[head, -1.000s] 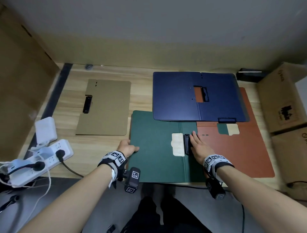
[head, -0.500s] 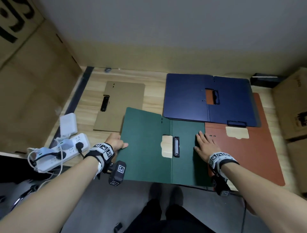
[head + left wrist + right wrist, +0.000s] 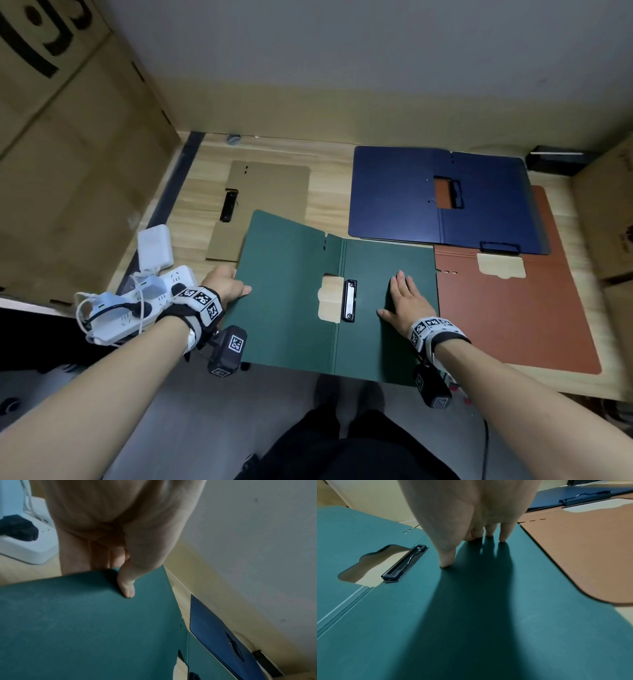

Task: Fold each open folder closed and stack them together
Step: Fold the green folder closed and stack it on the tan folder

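Green folder (image 3: 301, 308) slid left since a moment ago, left flap now lifting: left hand (image 3: 226, 286) pinching its edge, right hand (image 3: 404, 301) flat, pinning other half. Fold starting.

The right hand (image 3: 471, 513) lies flat on the right half of the open green folder (image 3: 471, 615), its straight fingertips (image 3: 504, 538) and thumb pressing on the card and casting a long shadow toward the camera. Left of the thumb, a black clip (image 3: 405, 563) runs along the fold beside a cut-out window. A brown folder (image 3: 582, 554) lies just to the right, with a blue folder (image 3: 556, 494) behind it.
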`<state>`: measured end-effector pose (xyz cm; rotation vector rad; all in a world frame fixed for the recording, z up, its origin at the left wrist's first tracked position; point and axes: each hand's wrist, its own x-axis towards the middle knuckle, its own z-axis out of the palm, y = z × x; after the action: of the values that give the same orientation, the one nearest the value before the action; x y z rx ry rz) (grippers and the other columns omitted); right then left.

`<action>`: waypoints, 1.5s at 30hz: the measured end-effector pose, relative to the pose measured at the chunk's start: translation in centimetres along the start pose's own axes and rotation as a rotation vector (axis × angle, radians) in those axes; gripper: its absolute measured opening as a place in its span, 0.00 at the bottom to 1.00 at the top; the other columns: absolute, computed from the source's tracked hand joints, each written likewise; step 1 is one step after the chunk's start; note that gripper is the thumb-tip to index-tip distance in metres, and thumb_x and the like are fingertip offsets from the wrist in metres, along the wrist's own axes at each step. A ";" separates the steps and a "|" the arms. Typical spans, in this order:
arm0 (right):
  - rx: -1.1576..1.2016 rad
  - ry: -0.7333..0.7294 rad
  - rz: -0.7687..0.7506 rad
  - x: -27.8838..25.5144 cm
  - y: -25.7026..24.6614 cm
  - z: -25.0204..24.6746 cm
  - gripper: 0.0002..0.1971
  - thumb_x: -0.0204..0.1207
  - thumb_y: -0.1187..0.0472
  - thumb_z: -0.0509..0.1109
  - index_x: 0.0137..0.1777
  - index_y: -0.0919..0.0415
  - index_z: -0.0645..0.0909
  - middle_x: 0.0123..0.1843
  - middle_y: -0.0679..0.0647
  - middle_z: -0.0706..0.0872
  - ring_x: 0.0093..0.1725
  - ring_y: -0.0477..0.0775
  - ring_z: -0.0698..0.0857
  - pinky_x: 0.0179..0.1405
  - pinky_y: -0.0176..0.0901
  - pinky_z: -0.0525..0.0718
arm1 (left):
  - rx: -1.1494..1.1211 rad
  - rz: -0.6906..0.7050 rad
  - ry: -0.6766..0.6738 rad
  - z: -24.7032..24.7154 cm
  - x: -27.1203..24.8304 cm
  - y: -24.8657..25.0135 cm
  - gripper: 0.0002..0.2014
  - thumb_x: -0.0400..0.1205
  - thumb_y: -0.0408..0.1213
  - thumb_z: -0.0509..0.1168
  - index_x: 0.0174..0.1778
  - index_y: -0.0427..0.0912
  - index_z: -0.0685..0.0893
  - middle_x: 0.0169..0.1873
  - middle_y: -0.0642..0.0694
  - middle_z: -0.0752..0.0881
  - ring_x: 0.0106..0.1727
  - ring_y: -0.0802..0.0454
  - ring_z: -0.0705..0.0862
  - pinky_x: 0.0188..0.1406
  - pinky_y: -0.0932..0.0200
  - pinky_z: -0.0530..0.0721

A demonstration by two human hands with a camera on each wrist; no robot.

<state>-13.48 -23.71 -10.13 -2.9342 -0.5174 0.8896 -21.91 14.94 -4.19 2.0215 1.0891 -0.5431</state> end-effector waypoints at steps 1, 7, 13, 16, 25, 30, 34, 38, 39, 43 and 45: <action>0.005 0.000 -0.004 0.1 -0.4 -0.1 0.46 0.81 0.39 0.62 0.87 0.61 0.41 0.89 0.56 0.38 0.88 0.57 0.41 0.86 0.53 0.54 | -0.018 0.010 0.003 -0.4 -0.2 0.1 0.09 0.72 0.31 0.77 0.45 0.34 0.87 0.45 0.35 0.91 0.48 0.39 0.90 0.55 0.38 0.88; 0.147 -0.075 -0.040 -0.3 -0.3 -2.3 0.41 0.83 0.43 0.61 0.86 0.66 0.50 0.89 0.60 0.45 0.88 0.61 0.49 0.85 0.52 0.52 | 0.108 0.106 -0.104 -2.2 -3.8 4.5 0.10 0.76 0.32 0.76 0.48 0.35 0.83 0.47 0.39 0.90 0.50 0.40 0.89 0.56 0.42 0.88; 0.344 0.019 -0.081 -2.6 0.6 -4.8 0.29 0.85 0.46 0.59 0.80 0.64 0.65 0.80 0.62 0.71 0.79 0.62 0.71 0.77 0.52 0.69 | 0.217 0.302 -0.357 -2.1 -10.3 10.8 0.12 0.81 0.32 0.71 0.58 0.33 0.82 0.42 0.37 0.89 0.36 0.40 0.89 0.28 0.53 0.90; 0.417 0.045 -0.091 -3.8 0.9 -6.1 0.29 0.86 0.46 0.58 0.82 0.61 0.65 0.82 0.59 0.70 0.80 0.59 0.70 0.79 0.51 0.67 | 0.233 0.394 -0.431 -0.2 -12.8 13.8 0.10 0.83 0.40 0.68 0.48 0.36 0.79 0.35 0.41 0.90 0.31 0.46 0.89 0.27 0.58 0.87; 0.879 0.098 -0.084 -7.2 3.7 -9.5 0.28 0.87 0.40 0.49 0.70 0.56 0.80 0.65 0.52 0.87 0.58 0.50 0.86 0.64 0.47 0.79 | 0.247 0.529 -0.580 9.1 -14.8 19.8 0.18 0.86 0.52 0.60 0.42 0.41 0.83 0.40 0.42 0.92 0.33 0.51 0.87 0.29 0.62 0.80; 0.982 0.160 0.050 -6.8 6.5 -8.5 0.18 0.86 0.43 0.56 0.53 0.52 0.83 0.50 0.45 0.88 0.46 0.44 0.83 0.59 0.47 0.82 | 0.284 0.471 -0.401 13.5 -11.7 17.8 0.09 0.81 0.43 0.64 0.35 0.46 0.82 0.34 0.47 0.88 0.37 0.46 0.85 0.34 0.57 0.82; 0.885 0.084 0.049 -6.2 7.8 -5.9 0.16 0.82 0.63 0.69 0.69 0.57 0.78 0.58 0.52 0.89 0.48 0.44 0.86 0.48 0.28 0.81 | 0.418 0.351 -0.304 15.6 -9.3 13.9 0.09 0.76 0.36 0.66 0.32 0.46 0.73 0.33 0.41 0.78 0.36 0.42 0.75 0.35 0.57 0.68; 0.750 0.025 0.156 -3.5 7.8 -2.6 0.26 0.73 0.53 0.77 0.69 0.58 0.76 0.61 0.54 0.88 0.57 0.57 0.87 0.63 0.51 0.84 | 0.343 0.179 -0.248 17.4 -6.1 10.2 0.19 0.67 0.42 0.69 0.51 0.35 0.81 0.51 0.37 0.86 0.53 0.36 0.86 0.45 0.55 0.82; 0.738 0.005 0.163 -2.7 7.6 -1.7 0.27 0.71 0.51 0.78 0.68 0.57 0.76 0.61 0.53 0.87 0.59 0.58 0.87 0.64 0.53 0.83 | 0.302 0.137 -0.232 18.3 -4.7 9.0 0.30 0.63 0.47 0.70 0.58 0.34 0.80 0.57 0.37 0.84 0.57 0.37 0.85 0.53 0.50 0.85; 0.689 -0.037 0.193 -0.8 6.2 0.3 0.30 0.67 0.52 0.82 0.62 0.60 0.69 0.62 0.59 0.84 0.61 0.63 0.85 0.64 0.57 0.83 | 0.090 0.021 -0.190 17.6 -5.2 7.7 0.42 0.60 0.53 0.76 0.68 0.36 0.74 0.65 0.39 0.79 0.62 0.39 0.82 0.58 0.44 0.86; 0.647 -0.006 0.194 -0.2 5.6 0.8 0.33 0.65 0.52 0.83 0.61 0.60 0.67 0.63 0.62 0.82 0.62 0.66 0.84 0.64 0.59 0.82 | 0.026 -0.018 -0.220 16.5 -6.4 8.5 0.36 0.72 0.45 0.77 0.72 0.35 0.71 0.64 0.40 0.78 0.54 0.44 0.83 0.46 0.52 0.86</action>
<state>-12.35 -29.11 -11.45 -2.4048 0.0626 0.8736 -18.46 -4.32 -6.55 1.9228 0.9718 -0.7731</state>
